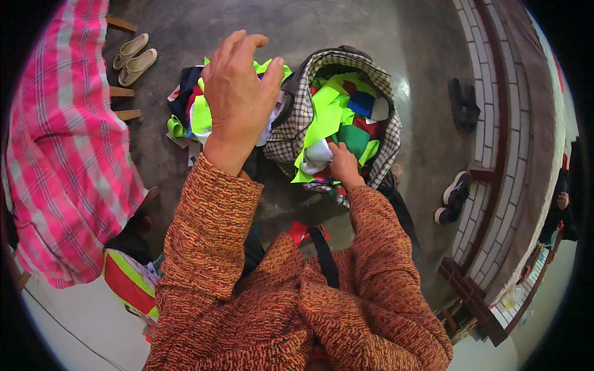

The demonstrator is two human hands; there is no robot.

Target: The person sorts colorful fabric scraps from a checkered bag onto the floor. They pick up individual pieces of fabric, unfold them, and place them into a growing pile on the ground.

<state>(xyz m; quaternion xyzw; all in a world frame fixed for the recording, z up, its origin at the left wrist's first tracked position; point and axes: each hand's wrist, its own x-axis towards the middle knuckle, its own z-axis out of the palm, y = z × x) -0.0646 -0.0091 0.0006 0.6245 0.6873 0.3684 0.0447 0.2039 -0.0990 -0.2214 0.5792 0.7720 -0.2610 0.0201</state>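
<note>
My left hand [238, 93] is raised close to the camera, back up, fingers curled. It hovers over a heap of fabric scraps [185, 117] on the floor in neon green, white, red and navy. Its palm is hidden, so I cannot tell whether it holds a scrap. My right hand [343, 164] reaches into a black-and-white checked bag [291, 133] stuffed with more scraps. Its fingers are closed on a white scrap [317, 154] beside neon green pieces [328, 108]. Both arms wear an orange knitted sweater.
A pink plaid cloth [62, 154] covers a wooden frame on the left. Beige shoes [133, 59] lie on the concrete floor at the back. Black shoes [464, 105] and a sneaker [455, 198] sit by a brick step [489, 123]. A red and neon bundle [127, 281] lies lower left.
</note>
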